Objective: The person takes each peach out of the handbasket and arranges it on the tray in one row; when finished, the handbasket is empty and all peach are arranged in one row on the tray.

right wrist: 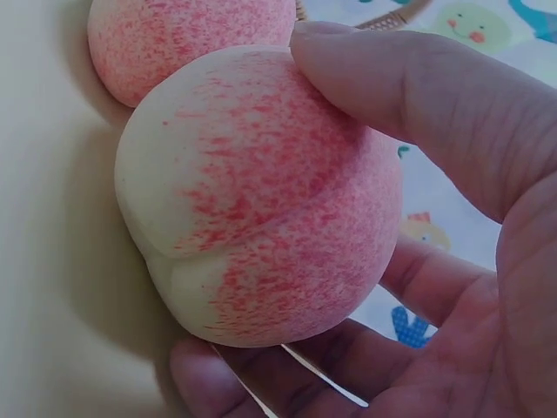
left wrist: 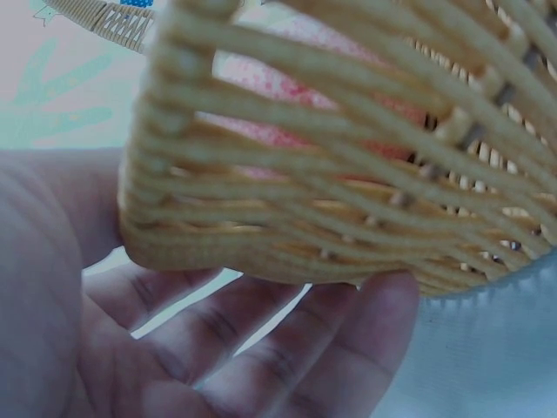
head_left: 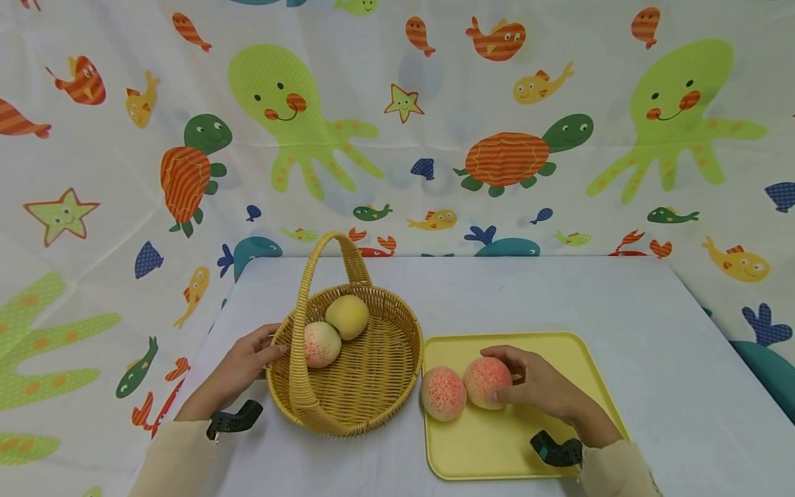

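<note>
Right hand [head_left: 539, 384]: gripping the rightmost peach [head_left: 484, 386], on or just above the yellow tray [head_left: 491, 455].
Left hand [head_left: 248, 357]: holding the wicker basket [head_left: 366, 379].
Other peach [head_left: 444, 393]: I think its neighbour's nudge could roll it.

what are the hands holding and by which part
Right hand: a round pink-and-white peach, by its sides. Left hand: the round tan wicker basket, by its left side.

table [head_left: 509, 297] viewed forward-down from head; its basket [head_left: 373, 376] shared close-up by left wrist, held peach [right wrist: 252, 200] by right wrist.
</note>
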`<action>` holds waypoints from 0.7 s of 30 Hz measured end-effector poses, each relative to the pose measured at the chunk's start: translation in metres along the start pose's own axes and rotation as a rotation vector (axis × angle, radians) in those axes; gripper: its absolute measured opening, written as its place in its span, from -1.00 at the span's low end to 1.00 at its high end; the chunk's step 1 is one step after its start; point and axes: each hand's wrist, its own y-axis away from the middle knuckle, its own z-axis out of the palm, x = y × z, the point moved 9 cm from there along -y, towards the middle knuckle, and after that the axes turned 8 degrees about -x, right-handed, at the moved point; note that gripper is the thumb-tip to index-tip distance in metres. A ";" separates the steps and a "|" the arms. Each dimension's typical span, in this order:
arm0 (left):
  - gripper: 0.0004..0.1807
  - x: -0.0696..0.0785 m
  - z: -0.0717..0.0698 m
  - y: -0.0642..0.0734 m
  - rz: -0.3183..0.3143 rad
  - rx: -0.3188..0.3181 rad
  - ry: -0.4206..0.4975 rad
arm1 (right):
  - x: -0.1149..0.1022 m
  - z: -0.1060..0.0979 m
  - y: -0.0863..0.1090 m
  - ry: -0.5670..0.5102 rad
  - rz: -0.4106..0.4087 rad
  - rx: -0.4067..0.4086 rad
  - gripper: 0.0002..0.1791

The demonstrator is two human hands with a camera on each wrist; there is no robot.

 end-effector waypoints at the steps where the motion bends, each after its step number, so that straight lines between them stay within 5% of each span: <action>1: -0.39 0.000 0.000 0.000 -0.002 0.002 -0.002 | 0.000 0.000 0.000 0.001 0.003 -0.002 -0.19; 21: -0.39 -0.001 0.000 -0.002 0.002 -0.005 -0.002 | -0.002 0.002 0.003 -0.044 -0.054 -0.033 -0.19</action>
